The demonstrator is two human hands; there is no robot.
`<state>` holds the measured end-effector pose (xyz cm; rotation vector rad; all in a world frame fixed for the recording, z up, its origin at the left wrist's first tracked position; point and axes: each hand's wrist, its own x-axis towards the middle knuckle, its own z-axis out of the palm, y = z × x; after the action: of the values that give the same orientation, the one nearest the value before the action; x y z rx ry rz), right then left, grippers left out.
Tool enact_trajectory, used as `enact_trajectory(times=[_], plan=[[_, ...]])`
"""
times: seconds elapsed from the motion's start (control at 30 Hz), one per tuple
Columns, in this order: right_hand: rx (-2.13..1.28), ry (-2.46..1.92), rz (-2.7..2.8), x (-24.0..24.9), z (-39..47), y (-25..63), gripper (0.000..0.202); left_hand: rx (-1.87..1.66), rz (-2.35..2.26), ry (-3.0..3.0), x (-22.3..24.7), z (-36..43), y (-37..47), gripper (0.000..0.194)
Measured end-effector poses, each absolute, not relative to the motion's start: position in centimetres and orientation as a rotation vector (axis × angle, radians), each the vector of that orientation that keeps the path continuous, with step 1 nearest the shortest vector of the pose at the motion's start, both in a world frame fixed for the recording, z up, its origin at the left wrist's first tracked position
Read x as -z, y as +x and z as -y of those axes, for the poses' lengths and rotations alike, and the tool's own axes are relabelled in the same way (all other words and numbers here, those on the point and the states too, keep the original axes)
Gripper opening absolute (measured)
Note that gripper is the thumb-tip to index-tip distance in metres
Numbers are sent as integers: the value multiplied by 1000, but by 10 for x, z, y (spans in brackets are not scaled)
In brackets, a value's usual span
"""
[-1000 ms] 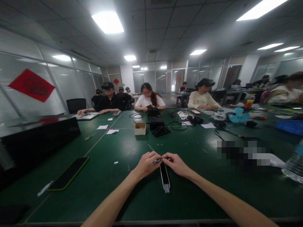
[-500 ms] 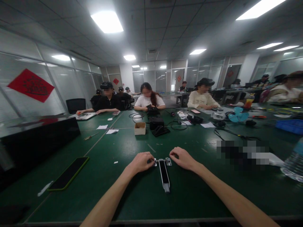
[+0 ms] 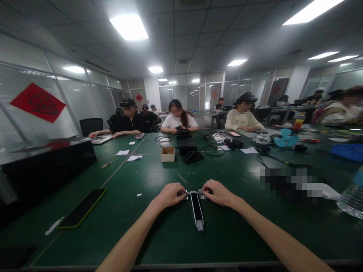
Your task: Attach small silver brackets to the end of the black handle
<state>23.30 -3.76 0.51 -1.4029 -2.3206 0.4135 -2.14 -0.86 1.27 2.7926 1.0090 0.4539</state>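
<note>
A long narrow device (image 3: 197, 209) with a black middle and a silver metal frame lies flat on the green table, its tapered grey end toward me. At its far end, a small metal bracket sticks out on each side. The fingers of my left hand (image 3: 170, 194) are closed at the left bracket (image 3: 186, 195), pinching its outer edge. On the other side, my right hand (image 3: 217, 192) has its thumb and fingertips closed on the right bracket (image 3: 202, 194). My fingers partly hide both brackets.
A phone with a green edge (image 3: 82, 208) lies to the left, near a screwdriver (image 3: 110, 163). Ahead stand a small cardboard box (image 3: 168, 154) and black equipment (image 3: 187, 148). Cables, a blue fan (image 3: 286, 138) and a clear bottle (image 3: 351, 194) are at right. Several people sit beyond.
My right hand has come down slightly and its fingertips now meet the right bracket. My left hand stays nearly in place at the left bracket. The device has barely moved.
</note>
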Motion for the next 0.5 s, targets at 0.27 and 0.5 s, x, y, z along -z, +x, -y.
enact_trajectory(times=[0.27, 0.5], plan=[[-454, -1353, 2304, 0, 35, 233, 21, -441, -1036, 2758, -14, 10, -20, 16], [-490, -1341, 2281, -1, 36, 233, 21, -461, -1045, 2671, -14, 9, -20, 16]])
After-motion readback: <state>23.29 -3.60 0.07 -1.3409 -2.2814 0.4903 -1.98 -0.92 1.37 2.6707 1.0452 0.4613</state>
